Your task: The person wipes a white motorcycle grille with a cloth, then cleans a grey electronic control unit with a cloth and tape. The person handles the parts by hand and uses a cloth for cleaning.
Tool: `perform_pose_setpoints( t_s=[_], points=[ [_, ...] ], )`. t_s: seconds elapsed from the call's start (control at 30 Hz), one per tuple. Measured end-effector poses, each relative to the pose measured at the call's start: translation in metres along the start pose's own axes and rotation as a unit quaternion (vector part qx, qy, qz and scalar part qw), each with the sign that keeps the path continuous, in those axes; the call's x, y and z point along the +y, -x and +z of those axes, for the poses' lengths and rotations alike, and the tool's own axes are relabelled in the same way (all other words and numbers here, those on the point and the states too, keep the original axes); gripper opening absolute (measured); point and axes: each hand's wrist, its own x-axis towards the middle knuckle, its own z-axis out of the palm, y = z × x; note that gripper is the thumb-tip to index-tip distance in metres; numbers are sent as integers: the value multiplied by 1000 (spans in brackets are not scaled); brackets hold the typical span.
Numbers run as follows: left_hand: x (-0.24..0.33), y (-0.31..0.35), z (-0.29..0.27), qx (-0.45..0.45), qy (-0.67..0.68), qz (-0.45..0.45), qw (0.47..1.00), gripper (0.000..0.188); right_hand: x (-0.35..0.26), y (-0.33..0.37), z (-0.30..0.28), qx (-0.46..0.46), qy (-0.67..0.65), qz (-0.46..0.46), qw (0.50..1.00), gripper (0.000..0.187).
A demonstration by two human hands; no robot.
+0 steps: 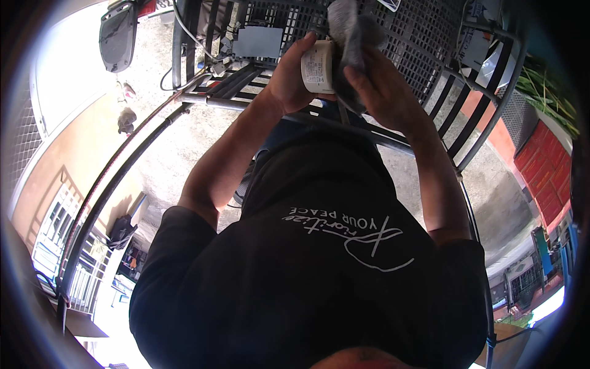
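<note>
My left hand (pixel 287 77) is closed around a cream-coloured, drum-shaped casing (pixel 317 69) with a printed label on its side. Bunched against the casing's right side is a grey cloth (pixel 345 31), which my right hand (pixel 393 92) grips with the thumb lying over it. The cloth hides that side of the casing, so its exact kind does not show. Both hands are held together over the near edge of a dark perforated plastic surface (pixel 415 46).
On the surface, left of my hands, lies a flat grey box (pixel 258 42) with cables beside it. Black metal bars (pixel 470 114) frame the surface. A dark mirror-like panel (pixel 118 38) stands at the upper left. Green leaves (pixel 549 92) and red blocks (pixel 544 161) are at the right.
</note>
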Motion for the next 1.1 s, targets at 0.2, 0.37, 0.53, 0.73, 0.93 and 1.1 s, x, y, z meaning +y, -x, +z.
perform_pose_setpoints(
  t_s=[0.2, 0.37, 0.53, 0.73, 0.93, 1.1],
  points=[
    [3, 8, 9, 29, -151, 10, 988, 57, -17, 16, 43, -231, -72, 335, 911, 35],
    [-12, 16, 9, 81, -360, 149, 917, 53, -9, 32, 68, -20, -318, 453, 833, 38],
    [-17, -12, -18, 100, -137, 101, 980, 49, -2, 42, 72, 141, -279, 636, 705, 47],
    [-5, -108, -119, 215, -39, 16, 976, 42, 24, 86, 63, 147, -266, 602, 739, 47],
    [-42, -209, -212, 228, -80, -99, 965, 51, -17, 147, 95, -35, -155, 533, 831, 36],
    [-77, -256, -251, 221, -77, -154, 960, 51, -41, 165, 112, 5, -28, 454, 891, 14]
  ],
)
